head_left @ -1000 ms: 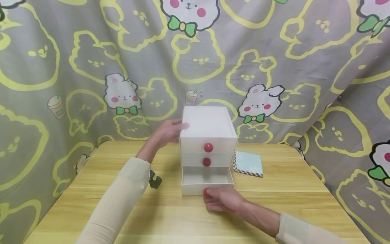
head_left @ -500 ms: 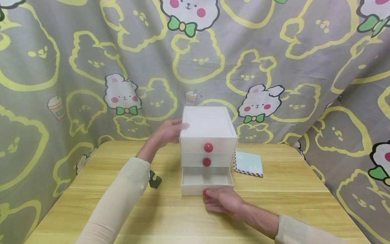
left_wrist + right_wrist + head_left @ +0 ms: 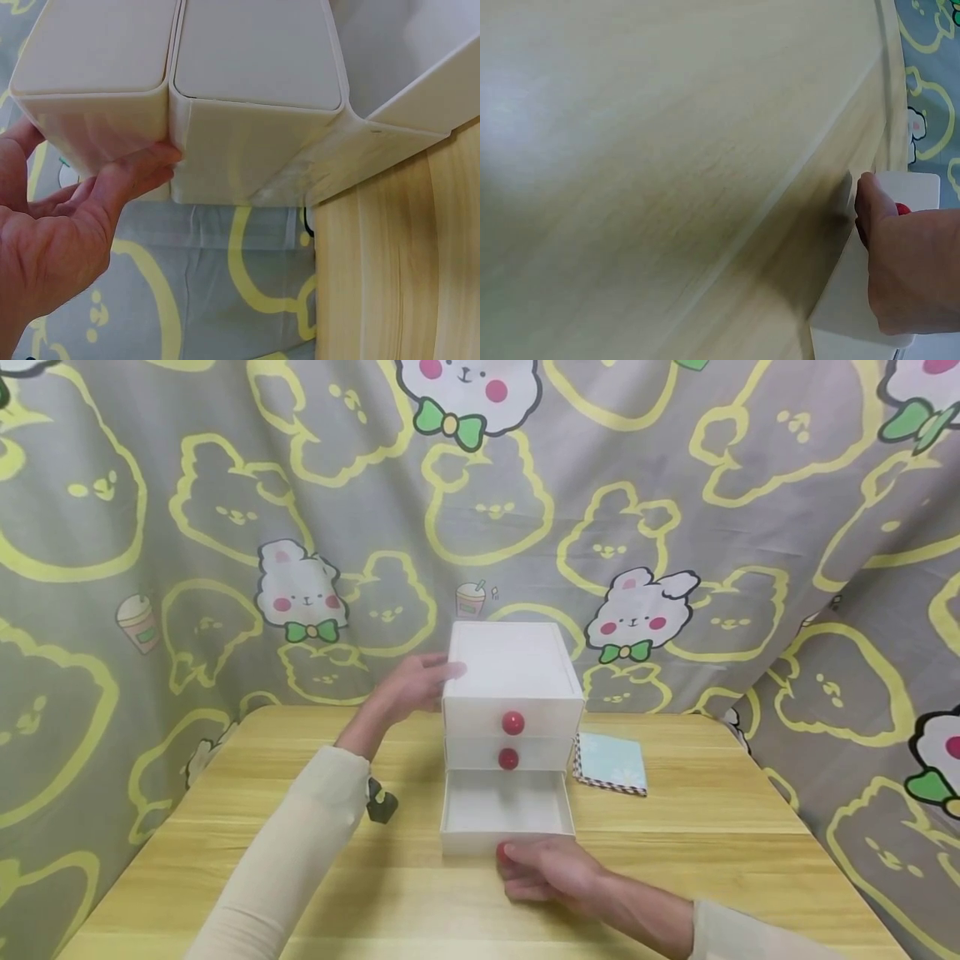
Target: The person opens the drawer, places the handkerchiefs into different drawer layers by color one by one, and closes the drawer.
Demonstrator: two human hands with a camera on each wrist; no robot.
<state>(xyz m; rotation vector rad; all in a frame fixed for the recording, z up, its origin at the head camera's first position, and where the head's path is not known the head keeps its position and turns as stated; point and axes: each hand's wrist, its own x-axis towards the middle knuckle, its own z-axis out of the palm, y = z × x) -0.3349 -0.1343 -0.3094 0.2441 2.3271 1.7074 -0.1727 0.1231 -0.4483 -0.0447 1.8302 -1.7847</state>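
Observation:
A white drawer cabinet (image 3: 516, 662) with three stacked drawers stands mid-table in the head view. Its bottom drawer (image 3: 467, 842) is pulled out toward me, showing the white inside. My right hand (image 3: 558, 870) pinches that drawer's red knob (image 3: 503, 852) between thumb and fingers; the right wrist view shows only a bit of the knob behind the hand. On the cabinet's left side rests my left hand (image 3: 411, 687), thumb at the top edge. In the left wrist view its fingers (image 3: 139, 174) lie nearly straight against the side wall. Both upper drawers are closed.
A folded light-blue cloth (image 3: 611, 763) with a checked edge lies right of the cabinet. A small black object (image 3: 382, 804) sits beside my left sleeve, partly covered by it. A patterned curtain (image 3: 360, 510) hangs behind the wooden table (image 3: 712, 793).
The bottom drawer has come further out toward me, with my right hand on its knob moving the same way. My left hand has stayed at the cabinet's side.

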